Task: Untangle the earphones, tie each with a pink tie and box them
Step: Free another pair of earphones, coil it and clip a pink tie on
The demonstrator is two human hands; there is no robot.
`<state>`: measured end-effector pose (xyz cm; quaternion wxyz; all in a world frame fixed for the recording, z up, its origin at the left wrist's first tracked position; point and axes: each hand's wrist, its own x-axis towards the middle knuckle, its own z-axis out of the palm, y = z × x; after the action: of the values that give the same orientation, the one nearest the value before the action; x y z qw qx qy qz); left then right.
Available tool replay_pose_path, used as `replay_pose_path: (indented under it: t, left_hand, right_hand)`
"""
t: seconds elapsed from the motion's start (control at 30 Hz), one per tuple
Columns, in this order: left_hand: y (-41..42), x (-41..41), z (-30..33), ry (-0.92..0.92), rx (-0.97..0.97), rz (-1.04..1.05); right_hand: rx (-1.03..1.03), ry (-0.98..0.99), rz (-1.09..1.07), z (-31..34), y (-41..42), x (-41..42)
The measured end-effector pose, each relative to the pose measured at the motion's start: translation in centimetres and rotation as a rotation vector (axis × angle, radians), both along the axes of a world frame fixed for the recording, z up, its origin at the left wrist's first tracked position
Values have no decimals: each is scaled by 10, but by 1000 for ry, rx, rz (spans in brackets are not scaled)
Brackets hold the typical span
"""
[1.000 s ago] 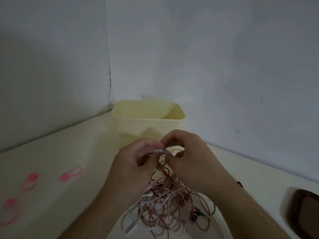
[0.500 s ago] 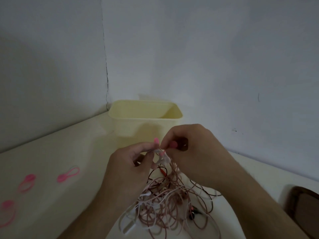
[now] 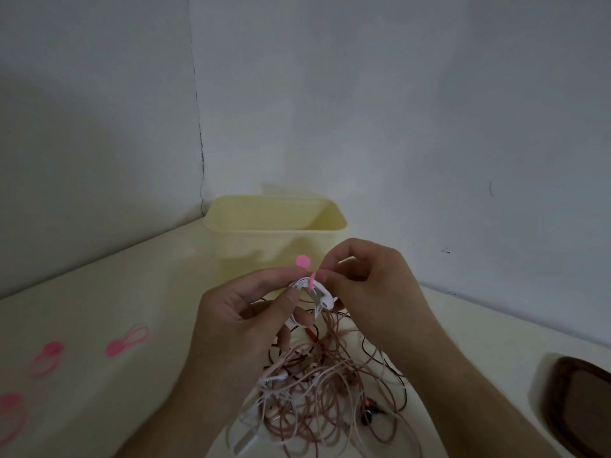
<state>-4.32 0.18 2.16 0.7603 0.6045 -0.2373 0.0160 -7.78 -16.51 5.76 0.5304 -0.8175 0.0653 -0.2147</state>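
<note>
The left hand point(image 3: 244, 312) pinches the coiled white earphone point(image 3: 310, 290); the right hand point(image 3: 367, 285) apparently pinches the pink tie point(image 3: 305, 269). Keep the coil tight, and fasten the tie snugly.

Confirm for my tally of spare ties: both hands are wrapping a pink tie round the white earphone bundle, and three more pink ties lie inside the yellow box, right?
Not quite. In the head view the three spare pink ties lie on the table left of the hands, not inside the yellow box. The rest holds: left hand and right hand work a pink tie round the white earphone bundle.
</note>
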Motion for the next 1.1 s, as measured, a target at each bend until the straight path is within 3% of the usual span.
replay_pose_path:
  t: [0.3, 0.57, 0.8, 1.1]
  left_hand:
    - [-1, 0, 1, 31, 0, -65]
    - [-4, 0, -2, -43, 11, 34]
    - [-3, 4, -6, -91, -3, 141]
    - [-3, 4, -5, -113, -25, 83]
  right_hand:
    - [130, -78, 26, -10, -7, 5]
    - [362, 77, 117, -16, 1, 7]
    - [407, 84, 98, -17, -1, 7]
    - [460, 121, 150, -15, 0, 6]
